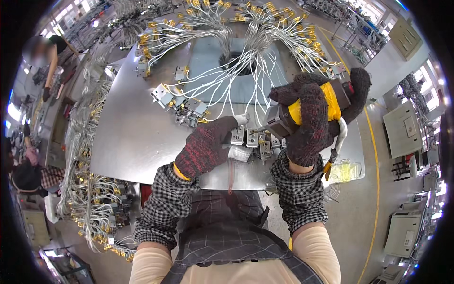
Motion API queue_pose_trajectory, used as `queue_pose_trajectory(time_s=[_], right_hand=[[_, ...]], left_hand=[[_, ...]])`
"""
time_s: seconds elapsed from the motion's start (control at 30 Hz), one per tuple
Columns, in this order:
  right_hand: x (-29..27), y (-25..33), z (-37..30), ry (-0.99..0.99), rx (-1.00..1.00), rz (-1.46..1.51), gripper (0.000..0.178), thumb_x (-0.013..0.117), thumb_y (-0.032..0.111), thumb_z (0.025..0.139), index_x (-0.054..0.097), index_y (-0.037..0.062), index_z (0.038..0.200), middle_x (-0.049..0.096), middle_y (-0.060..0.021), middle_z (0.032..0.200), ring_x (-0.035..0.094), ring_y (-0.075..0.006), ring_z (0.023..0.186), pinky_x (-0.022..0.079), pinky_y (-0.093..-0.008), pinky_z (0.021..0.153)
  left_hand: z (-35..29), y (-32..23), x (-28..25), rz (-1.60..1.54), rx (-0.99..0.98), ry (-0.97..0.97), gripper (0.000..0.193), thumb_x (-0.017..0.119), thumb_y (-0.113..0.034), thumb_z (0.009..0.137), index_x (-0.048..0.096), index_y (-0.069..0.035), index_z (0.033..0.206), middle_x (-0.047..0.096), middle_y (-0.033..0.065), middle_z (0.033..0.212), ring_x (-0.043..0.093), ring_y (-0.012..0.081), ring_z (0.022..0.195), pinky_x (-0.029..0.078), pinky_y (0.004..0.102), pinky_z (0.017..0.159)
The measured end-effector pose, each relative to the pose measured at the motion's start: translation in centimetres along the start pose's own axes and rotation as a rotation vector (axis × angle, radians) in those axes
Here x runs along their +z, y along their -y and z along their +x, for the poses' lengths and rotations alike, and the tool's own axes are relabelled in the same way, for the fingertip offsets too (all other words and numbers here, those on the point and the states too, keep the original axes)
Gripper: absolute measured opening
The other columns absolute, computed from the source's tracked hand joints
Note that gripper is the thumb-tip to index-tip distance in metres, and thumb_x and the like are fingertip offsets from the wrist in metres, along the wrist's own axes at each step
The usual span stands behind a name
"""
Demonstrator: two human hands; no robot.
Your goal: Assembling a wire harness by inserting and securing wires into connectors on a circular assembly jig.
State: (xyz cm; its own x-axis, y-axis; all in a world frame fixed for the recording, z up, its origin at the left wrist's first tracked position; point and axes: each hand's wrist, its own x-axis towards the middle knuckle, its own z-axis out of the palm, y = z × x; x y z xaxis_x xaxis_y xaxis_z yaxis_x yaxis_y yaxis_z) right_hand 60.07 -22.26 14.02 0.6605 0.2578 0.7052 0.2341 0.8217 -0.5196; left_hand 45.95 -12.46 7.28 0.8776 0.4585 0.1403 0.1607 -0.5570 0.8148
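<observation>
My left hand point(204, 147), in a dark red-flecked knit glove with white-covered fingertips, grips a small silver metal box point(238, 136) between thumb and finger. More such boxes point(264, 150) sit in a row beside it, close to the table's near edge. In my right hand point(308, 124), also gloved, is a dark power screwdriver point(334, 101) wrapped with yellow tape. Its nose points left and its tip is by the boxes; whether it touches a screw is too small to tell. White wires point(230, 90) run from the boxes toward the table's middle.
The shiny metal table point(127, 142) has a dark central hole where the wires gather. Further boxes point(191, 110) lie at left, and gold-ended wires point(307, 35) fan along the far rim. A wire-laden rack point(82, 156) stands left; another person point(59, 54) works beyond it.
</observation>
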Motion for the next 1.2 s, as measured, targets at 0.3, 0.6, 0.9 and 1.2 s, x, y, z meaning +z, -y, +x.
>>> queue_pose_trajectory(time_s=[0.3, 0.6, 0.9, 1.2], right_hand=[[-1.7, -1.2, -0.6, 0.089, 0.059, -0.062, 0.070, 0.065, 0.007, 0.088, 0.026, 0.0135, 0.145, 0.063, -0.0183, 0.091, 0.066, -0.0248, 0.072, 0.060, -0.0414, 0.062], [0.4, -0.3, 0.1, 0.291, -0.202, -0.109, 0.069, 0.065, 0.006, 0.088, 0.025, 0.0124, 0.144, 0.062, -0.0176, 0.086, 0.064, -0.0222, 0.071, 0.060, -0.0413, 0.062], [0.1, 0.5, -1.3, 0.166, -0.005, -0.217, 0.078, 0.072, 0.006, 0.084, 0.025, 0.0167, 0.146, 0.062, -0.0128, 0.102, 0.065, -0.0195, 0.081, 0.060, -0.0360, 0.067], [-1.7, -0.6, -1.4, 0.335, -0.259, -0.445, 0.080, 0.072, 0.000, 0.082, 0.026, 0.0143, 0.146, 0.064, -0.0152, 0.098, 0.066, -0.0193, 0.077, 0.058, -0.0331, 0.063]], left_hand=[[0.3, -1.7, 0.1, 0.165, 0.001, -0.036, 0.065, 0.085, -0.030, 0.069, 0.059, -0.005, 0.124, 0.069, 0.0146, 0.104, 0.070, 0.0259, 0.091, 0.055, 0.0368, 0.078], [-0.2, -0.5, -2.5, 0.524, 0.344, -0.420, 0.082, 0.081, -0.042, 0.072, 0.049, -0.002, 0.135, 0.053, 0.0205, 0.132, 0.055, 0.0365, 0.117, 0.049, 0.0438, 0.094], [-0.3, 8.5, -10.1, -0.142, -0.012, -0.655, 0.054, 0.072, -0.007, 0.083, 0.052, -0.003, 0.134, 0.056, 0.0173, 0.131, 0.056, 0.0254, 0.117, 0.049, 0.0361, 0.096], [-2.3, 0.4, -7.8, -0.553, -0.026, -0.457, 0.076, 0.074, -0.033, 0.081, 0.042, 0.001, 0.141, 0.062, 0.0057, 0.115, 0.058, 0.0076, 0.095, 0.046, 0.0178, 0.072]])
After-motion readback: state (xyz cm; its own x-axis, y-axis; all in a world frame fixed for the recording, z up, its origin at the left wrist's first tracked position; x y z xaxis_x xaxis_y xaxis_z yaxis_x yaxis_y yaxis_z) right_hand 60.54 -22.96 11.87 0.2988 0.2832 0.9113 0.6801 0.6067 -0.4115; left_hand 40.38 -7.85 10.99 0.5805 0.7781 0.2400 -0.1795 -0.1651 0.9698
